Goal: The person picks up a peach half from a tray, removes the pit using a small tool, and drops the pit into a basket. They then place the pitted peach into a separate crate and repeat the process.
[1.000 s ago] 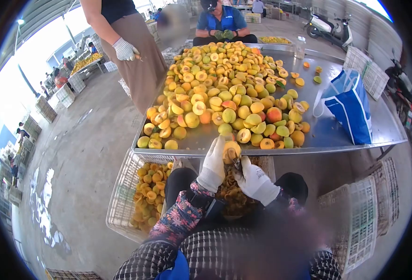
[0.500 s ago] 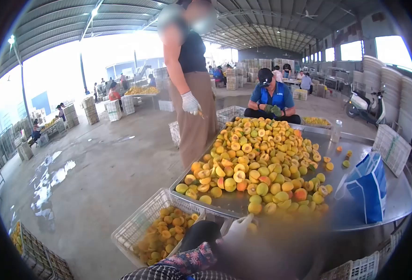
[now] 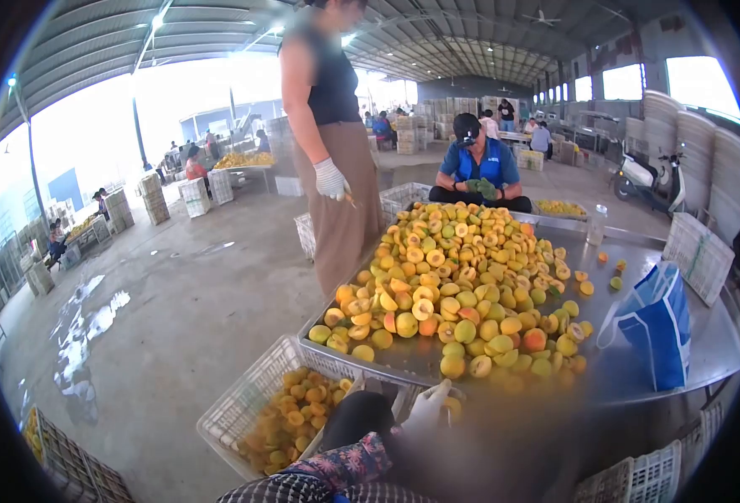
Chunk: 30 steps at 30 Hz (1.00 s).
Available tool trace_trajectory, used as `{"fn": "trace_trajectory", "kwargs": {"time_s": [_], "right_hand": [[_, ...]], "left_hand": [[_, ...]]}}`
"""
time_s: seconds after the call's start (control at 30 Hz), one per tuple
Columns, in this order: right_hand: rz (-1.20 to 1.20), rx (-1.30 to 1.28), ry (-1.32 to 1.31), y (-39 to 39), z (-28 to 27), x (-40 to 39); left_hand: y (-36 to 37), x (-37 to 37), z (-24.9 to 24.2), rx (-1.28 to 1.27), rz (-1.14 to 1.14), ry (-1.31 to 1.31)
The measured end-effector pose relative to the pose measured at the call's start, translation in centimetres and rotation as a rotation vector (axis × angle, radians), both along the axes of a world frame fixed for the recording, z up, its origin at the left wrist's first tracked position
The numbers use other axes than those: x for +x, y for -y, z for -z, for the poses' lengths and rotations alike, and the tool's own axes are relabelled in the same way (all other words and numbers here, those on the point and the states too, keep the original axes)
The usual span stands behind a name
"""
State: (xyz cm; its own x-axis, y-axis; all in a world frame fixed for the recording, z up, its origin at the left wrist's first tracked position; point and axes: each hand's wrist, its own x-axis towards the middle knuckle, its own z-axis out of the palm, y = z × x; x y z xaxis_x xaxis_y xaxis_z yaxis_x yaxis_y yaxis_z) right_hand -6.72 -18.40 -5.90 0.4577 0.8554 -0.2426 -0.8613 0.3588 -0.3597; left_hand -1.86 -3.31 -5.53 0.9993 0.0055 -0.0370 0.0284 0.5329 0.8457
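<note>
My left hand (image 3: 425, 407), in a white glove, is at the near edge of the metal table (image 3: 403, 369). Its fingers are closed on a yellow peach (image 3: 453, 406), partly lost in the blur. A broad smear at the bottom centre hides my right hand, so its fingers do not show. Just beyond my left hand rises a large heap of yellow peaches (image 3: 462, 285), many of them halved with the hollow showing. Left of my knee stands a white plastic crate (image 3: 227, 411) holding peach halves (image 3: 290, 415).
A blue-and-white bag (image 3: 659, 327) and a clear bottle (image 3: 596, 226) stand on the table's right side. Across it sits a co-worker in a blue vest (image 3: 483, 168). Another person (image 3: 336, 168) stands at the left edge. More crates (image 3: 655, 474) are low on the right.
The whole view has shifted slightly up and left. The standing person's head and gloved hand have moved a little. My left hand keeps its place by the table edge.
</note>
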Motion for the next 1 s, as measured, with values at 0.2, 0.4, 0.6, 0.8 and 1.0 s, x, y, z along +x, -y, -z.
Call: {"fn": "trace_trajectory", "kwargs": {"time_s": [0.2,0.4,0.6,0.8,1.0], "right_hand": [[0.026,0.085,-0.042,0.9,-1.5,-0.3],[0.019,0.088,-0.040,1.8,-1.0,0.4],[0.035,0.241,-0.083,2.0,-0.4,0.9],[-0.011,-0.031,-0.050,2.1,-1.1,1.0],[-0.003,0.086,-0.048,2.4,0.2,1.2]], "left_hand": [[1.5,-1.5,-3.9,-0.235,-0.022,-0.274],[1.7,-0.7,-4.3,-0.263,0.105,-0.332],[2.0,-0.3,-4.5,-0.287,0.096,-0.350],[1.8,-0.6,-5.0,-0.227,0.144,-0.221],[1.2,0.8,-1.8,0.011,0.053,-0.271]]}}
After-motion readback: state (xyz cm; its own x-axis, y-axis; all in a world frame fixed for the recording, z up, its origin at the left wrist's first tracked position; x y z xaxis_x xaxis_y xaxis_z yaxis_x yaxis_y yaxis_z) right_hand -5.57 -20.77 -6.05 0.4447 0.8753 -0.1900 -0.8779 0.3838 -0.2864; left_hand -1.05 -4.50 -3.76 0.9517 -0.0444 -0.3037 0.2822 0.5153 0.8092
